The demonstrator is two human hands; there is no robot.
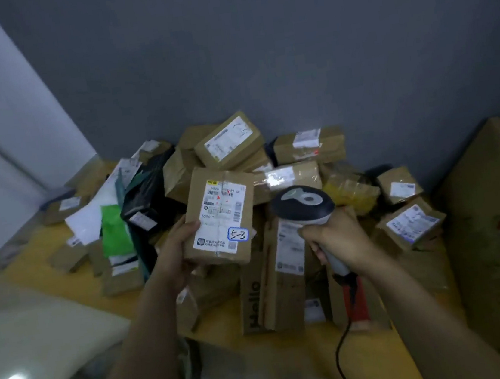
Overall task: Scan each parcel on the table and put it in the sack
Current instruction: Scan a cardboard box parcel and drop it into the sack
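Yellow table (pixel 293 344) by a grey wall holds a heap of parcels (pixel 306 147). Over the heap, the left hand (pixel 174 249) grips one box (pixel 220 215) by its side, label up. It looks stiff and light, so hold its edges. The right hand (pixel 339 238) wraps round the scanner (pixel 303 201). I cannot see inside the big carton (pixel 498 221). No sack shows clearly.

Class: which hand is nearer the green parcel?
Left. The left hand, holding a box, is just right of the green parcel; the right hand, gripping the scanner, lies farther right.
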